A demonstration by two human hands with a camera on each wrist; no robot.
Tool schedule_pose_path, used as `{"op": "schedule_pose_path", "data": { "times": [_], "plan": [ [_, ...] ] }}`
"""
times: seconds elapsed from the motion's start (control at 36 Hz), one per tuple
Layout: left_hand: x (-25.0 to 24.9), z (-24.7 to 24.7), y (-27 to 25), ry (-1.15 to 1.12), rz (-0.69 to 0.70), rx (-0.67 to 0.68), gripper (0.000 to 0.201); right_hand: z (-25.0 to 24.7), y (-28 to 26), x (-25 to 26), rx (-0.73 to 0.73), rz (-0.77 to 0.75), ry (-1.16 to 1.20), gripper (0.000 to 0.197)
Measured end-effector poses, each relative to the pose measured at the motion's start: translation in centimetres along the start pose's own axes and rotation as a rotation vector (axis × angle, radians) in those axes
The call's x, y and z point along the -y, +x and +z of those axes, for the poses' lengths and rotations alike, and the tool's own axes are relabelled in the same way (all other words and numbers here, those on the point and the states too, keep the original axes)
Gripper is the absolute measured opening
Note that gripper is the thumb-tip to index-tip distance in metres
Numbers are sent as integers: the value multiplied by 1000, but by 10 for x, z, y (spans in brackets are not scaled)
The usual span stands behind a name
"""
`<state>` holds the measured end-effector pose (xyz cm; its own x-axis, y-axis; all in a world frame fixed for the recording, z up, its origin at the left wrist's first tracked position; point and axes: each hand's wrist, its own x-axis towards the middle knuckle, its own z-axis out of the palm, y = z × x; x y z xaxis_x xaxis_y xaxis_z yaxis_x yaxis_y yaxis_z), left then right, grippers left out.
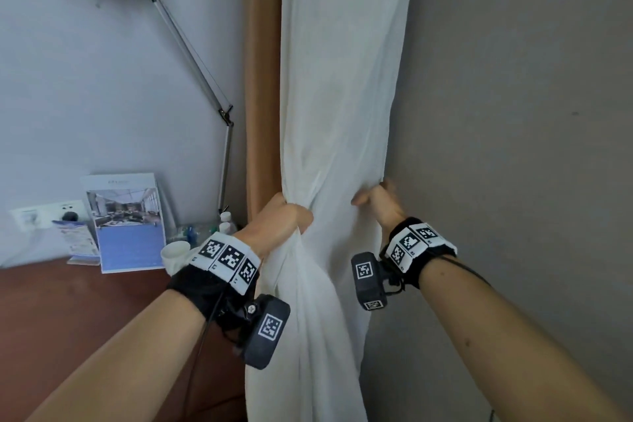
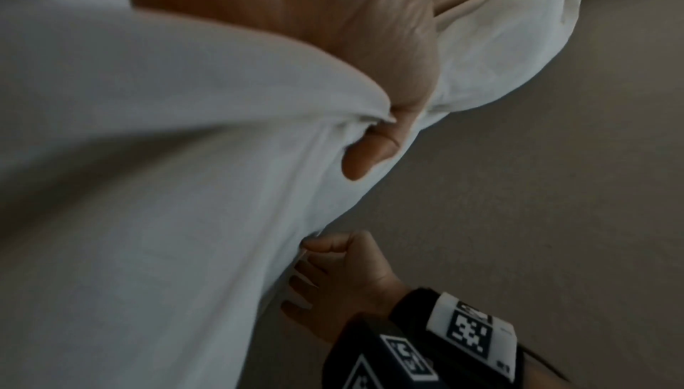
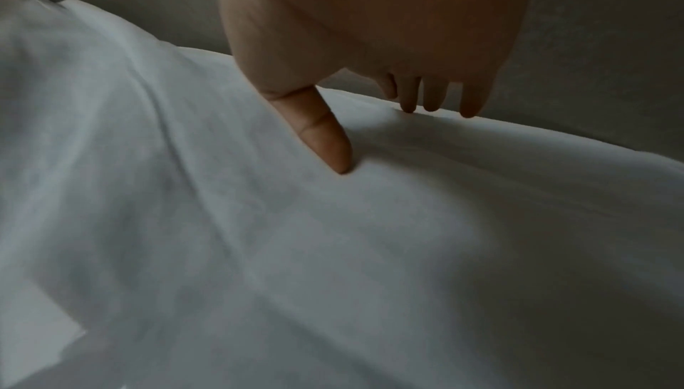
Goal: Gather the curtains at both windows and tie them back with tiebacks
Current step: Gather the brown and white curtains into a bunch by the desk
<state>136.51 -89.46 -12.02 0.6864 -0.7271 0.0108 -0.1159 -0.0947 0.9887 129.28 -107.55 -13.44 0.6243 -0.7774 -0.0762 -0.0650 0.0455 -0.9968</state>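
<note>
A white curtain (image 1: 335, 113) hangs down the middle of the head view, with a tan curtain (image 1: 262, 79) beside it on the left. My left hand (image 1: 291, 216) grips the white cloth bunched into a waist, its thumb (image 2: 370, 155) wrapped over the folds of the curtain (image 2: 166, 161). My right hand (image 1: 373, 197) holds the curtain's right edge at the same height. Its thumb (image 3: 325, 138) presses on the front of the curtain (image 3: 333, 249) and its fingers (image 3: 425, 97) reach behind the edge. The right hand (image 2: 333, 272) also shows in the left wrist view. No tieback is in view.
A brown desk (image 1: 68, 312) stands at the left with a standing brochure (image 1: 126, 223), a white cup (image 1: 176, 252) and small bottles (image 1: 226, 219). A metal arm lamp (image 1: 191, 55) rises over it. A grey wall (image 1: 513, 113) fills the right side.
</note>
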Motion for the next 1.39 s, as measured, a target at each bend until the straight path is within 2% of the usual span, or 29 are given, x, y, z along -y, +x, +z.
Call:
{"op": "schedule_pose_path", "data": {
  "times": [0.08,0.19,0.31,0.5,0.61,0.72,0.83,0.86,1.0,1.06,1.11,1.14,1.17,1.25,1.28,1.36,1.39],
  "plan": [
    [3,0,0,4,18,13,28,-1,21,-7,17,-31,57,119],
    [1,-2,3,20,54,7,44,-1,8,4,10,-24,105,129],
    [-4,-4,2,9,37,50,38,-5,9,12,-13,-14,82,112],
    [-3,5,-1,-45,61,-79,15,-7,15,3,32,20,90,102],
    [1,10,-5,-60,88,-38,20,-5,10,2,48,24,120,97],
    [0,10,-5,-8,54,-14,29,-6,9,3,89,27,152,82],
    [-4,10,-6,34,36,-9,31,-9,20,-6,136,21,169,123],
    [-3,10,-7,33,41,-6,30,-10,25,-9,138,23,167,128],
    [-2,17,-14,-78,93,-47,16,-13,14,-7,140,11,149,113],
    [-3,17,-15,-92,86,-56,22,-16,27,-14,115,13,148,119],
    [-4,15,-19,-77,78,-49,17,-18,34,-20,86,24,160,122],
    [-5,14,-20,-58,73,-39,18,-19,36,-21,67,33,168,114],
    [-5,13,-20,-30,63,-31,22,-18,27,-17,50,43,172,96],
    [-6,7,-19,47,15,-25,33,-12,-9,7,34,65,123,23],
    [-8,6,-18,60,-7,-22,37,-11,-16,11,29,50,121,15],
    [-9,0,-21,54,-82,-28,62,-13,-17,14,50,18,166,15],
    [-8,-2,-21,42,-89,-24,64,-13,-18,14,45,11,169,14]
  ]
}}
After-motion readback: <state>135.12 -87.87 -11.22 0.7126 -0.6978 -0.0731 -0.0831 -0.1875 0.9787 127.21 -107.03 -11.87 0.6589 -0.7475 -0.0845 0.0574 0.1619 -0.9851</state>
